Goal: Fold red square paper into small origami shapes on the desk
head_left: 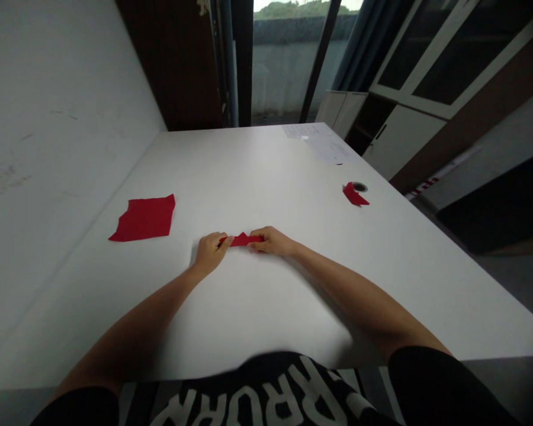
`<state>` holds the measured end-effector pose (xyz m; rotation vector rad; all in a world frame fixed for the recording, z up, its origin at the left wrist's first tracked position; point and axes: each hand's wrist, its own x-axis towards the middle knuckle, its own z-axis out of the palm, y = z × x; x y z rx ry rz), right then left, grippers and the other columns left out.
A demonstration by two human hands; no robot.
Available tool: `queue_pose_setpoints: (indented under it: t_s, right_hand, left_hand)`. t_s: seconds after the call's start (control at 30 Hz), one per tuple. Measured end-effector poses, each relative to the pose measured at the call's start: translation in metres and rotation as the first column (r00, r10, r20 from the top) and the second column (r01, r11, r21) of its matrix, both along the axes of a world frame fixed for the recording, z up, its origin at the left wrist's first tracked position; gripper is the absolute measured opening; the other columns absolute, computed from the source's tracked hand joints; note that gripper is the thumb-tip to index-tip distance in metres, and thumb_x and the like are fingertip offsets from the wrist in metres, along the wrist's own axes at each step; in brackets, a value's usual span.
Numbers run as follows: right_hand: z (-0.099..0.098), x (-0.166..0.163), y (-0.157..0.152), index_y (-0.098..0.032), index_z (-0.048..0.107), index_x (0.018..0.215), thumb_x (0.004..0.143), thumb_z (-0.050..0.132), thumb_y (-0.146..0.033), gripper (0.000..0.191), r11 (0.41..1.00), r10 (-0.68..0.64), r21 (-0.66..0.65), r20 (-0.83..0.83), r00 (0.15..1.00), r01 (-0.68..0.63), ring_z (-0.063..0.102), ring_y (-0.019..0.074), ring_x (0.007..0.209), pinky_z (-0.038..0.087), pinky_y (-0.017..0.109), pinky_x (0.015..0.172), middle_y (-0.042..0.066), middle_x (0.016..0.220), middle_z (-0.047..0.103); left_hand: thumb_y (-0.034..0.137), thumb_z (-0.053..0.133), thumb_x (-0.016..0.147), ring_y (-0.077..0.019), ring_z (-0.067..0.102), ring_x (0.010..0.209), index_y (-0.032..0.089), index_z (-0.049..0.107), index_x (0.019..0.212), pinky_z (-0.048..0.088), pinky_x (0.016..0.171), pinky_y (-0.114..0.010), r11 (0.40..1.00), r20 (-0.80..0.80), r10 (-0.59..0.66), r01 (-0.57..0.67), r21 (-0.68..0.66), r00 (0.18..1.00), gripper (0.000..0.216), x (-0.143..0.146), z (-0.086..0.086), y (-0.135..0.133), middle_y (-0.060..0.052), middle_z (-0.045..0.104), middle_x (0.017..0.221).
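A small folded piece of red paper (241, 239) lies on the white table (257, 171) between both my hands. My left hand (209, 250) pinches its left end with closed fingers. My right hand (270, 240) presses and grips its right end, fingers curled. A flat stack of red paper sheets (144, 218) lies to the left, apart from my hands. A folded red paper shape (354, 194) rests at the right, beside a round hole in the table.
A white wall runs along the table's left side. White printed sheets (320, 142) lie at the far right corner. Cabinets (400, 136) stand to the right beyond the table edge. A glass door is behind the far edge.
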<state>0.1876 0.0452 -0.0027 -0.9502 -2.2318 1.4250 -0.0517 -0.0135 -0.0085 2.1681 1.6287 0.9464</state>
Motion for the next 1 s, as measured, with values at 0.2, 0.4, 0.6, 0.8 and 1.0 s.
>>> queue_pose_setpoints:
  t_s: [0.2, 0.4, 0.6, 0.8, 1.0]
  right_hand:
    - [0.005, -0.003, -0.006, -0.015, 0.064, 0.077, 0.085, 0.063, -0.044, 0.03, 0.997, 0.062, 0.045, 0.029, 0.998, -0.064, 0.048, 0.0094, 0.056, 0.033, 0.022, 0.055, -0.002, 0.064, 0.062]
    - [0.004, 0.002, 0.002, -0.015, 0.064, 0.079, 0.085, 0.065, -0.05, 0.036, 0.999, 0.012, -0.035, -0.031, 0.999, -0.013, 0.046, 0.0087, 0.055, 0.033, 0.023, 0.054, -0.003, 0.062, 0.058]
    - [-0.001, 0.005, 0.009, -0.014, 0.062, 0.078, 0.085, 0.066, -0.052, 0.039, 0.992, -0.008, -0.125, -0.177, 0.984, -0.014, 0.048, 0.0091, 0.057, 0.037, 0.023, 0.056, -0.002, 0.064, 0.058]
    - [-0.002, -0.002, 0.002, -0.015, 0.062, 0.078, 0.089, 0.06, -0.059, 0.046, 0.987, -0.057, -0.158, -0.257, 0.965, 0.016, 0.05, 0.01, 0.06, 0.04, 0.024, 0.06, -0.001, 0.065, 0.059]
    - [0.002, -0.015, -0.016, -0.017, 0.056, 0.073, 0.089, 0.058, -0.064, 0.049, 0.989, -0.128, -0.107, -0.231, 0.965, 0.106, 0.041, 0.0091, 0.055, 0.032, 0.024, 0.053, -0.004, 0.059, 0.052]
  left_hand:
    - [0.047, 0.055, 0.094, -0.0123, 0.046, 0.062, 0.018, 0.059, 0.065, 0.033, 0.063, -0.026, 0.982, 0.025, -0.154, 0.155, -0.107, 0.988, 0.041, -0.001, 0.001, 0.0, 0.002, 0.053, 0.063]
    - [0.051, 0.051, 0.095, -0.0114, 0.04, 0.057, 0.018, 0.057, 0.067, 0.028, 0.057, -0.025, 0.978, 0.126, -0.064, 0.087, -0.19, 0.99, 0.043, 0.0, 0.004, 0.001, 0.004, 0.045, 0.057]
    - [0.053, 0.05, 0.094, -0.0106, 0.036, 0.056, 0.018, 0.054, 0.067, 0.025, 0.055, -0.025, 0.971, 0.24, 0.005, 0.053, -0.234, 0.971, 0.045, -0.003, 0.004, 0.001, 0.005, 0.038, 0.057]
    - [0.055, 0.048, 0.095, -0.0111, 0.035, 0.058, 0.018, 0.054, 0.068, 0.027, 0.055, -0.025, 0.967, 0.338, -0.005, 0.09, -0.237, 0.941, 0.046, -0.002, 0.003, 0.0, 0.004, 0.038, 0.059]
    - [0.058, 0.051, 0.093, -0.0104, 0.037, 0.054, 0.018, 0.055, 0.069, 0.028, 0.051, -0.024, 0.941, 0.443, -0.003, 0.152, -0.301, 0.896, 0.048, 0.004, -0.002, -0.002, 0.003, 0.044, 0.057]
